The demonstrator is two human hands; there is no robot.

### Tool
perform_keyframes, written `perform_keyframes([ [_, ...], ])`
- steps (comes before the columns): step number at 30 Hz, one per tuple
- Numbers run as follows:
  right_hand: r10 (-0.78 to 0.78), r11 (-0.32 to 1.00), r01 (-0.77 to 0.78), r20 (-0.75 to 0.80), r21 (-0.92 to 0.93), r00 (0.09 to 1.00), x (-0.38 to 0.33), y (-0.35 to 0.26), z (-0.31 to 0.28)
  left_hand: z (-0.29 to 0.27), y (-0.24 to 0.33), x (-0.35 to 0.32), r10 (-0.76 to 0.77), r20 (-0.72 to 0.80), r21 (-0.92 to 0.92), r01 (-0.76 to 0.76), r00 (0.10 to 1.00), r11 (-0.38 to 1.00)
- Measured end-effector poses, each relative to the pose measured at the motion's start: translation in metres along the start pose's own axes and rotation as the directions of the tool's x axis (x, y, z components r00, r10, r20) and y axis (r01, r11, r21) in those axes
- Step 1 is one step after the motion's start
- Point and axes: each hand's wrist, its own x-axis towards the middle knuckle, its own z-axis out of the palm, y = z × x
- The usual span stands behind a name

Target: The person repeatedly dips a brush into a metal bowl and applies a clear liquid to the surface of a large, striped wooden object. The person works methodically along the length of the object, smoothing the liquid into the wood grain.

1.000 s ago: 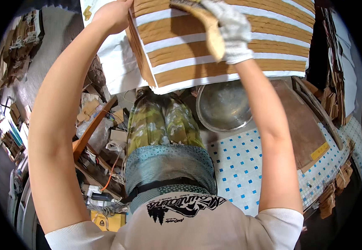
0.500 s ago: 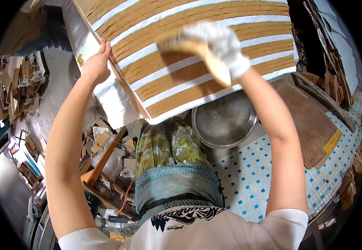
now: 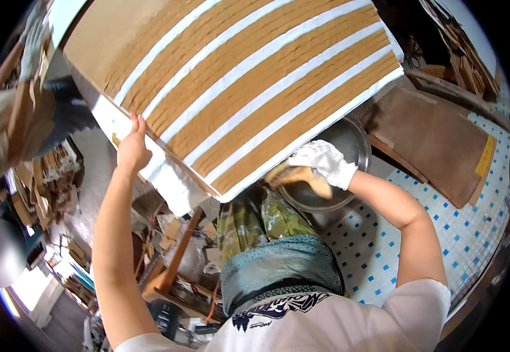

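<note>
A large board stretches before me, covered with brown strips in rows and white bands between them. My left hand is bare and grips its left edge, two fingers lying over the rim, the thumb hidden. In a white glove, my right hand is closed round a brush with a pale wooden handle. The brush is over the near-left side of a round metal basin, just past the board's near edge. Its bristles are blurred, and I cannot tell whether they touch the basin.
White cloth or paper hangs off the board's left side. Brown flat boards lie right on a blue-dotted white surface. Wood and scraps clutter the floor at left. Another person's gloved hand shows far left.
My right hand has brought the brush from above the board down toward me, over the basin. My left hand stays on the board's edge. The view has turned, and another person now shows more at left.
</note>
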Motion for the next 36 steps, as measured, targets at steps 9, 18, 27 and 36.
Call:
perform_keyframes([
  [9,0.605,0.795,-0.515,-0.489,0.321,0.629,0.094,0.027,-0.028,-0.002,-0.006,0.005,0.036,0.012,0.095,-0.037,0.999,0.995],
  [18,0.881,0.276,-0.636,-0.454,0.721,-0.132,-0.04,0.129,-0.077,-0.004,0.0,0.002,0.073,0.04,0.132,-0.078,0.997,0.988],
  [27,0.761,0.567,-0.29,-0.356,0.771,0.542,0.138,0.113,-0.16,-0.007,-0.015,0.005,0.085,0.088,0.163,-0.099,0.992,0.982],
  [36,0.759,0.435,-0.665,-0.645,0.607,-0.093,0.039,0.231,-0.217,-0.018,0.005,0.006,0.072,0.137,0.197,-0.099,0.988,0.976],
])
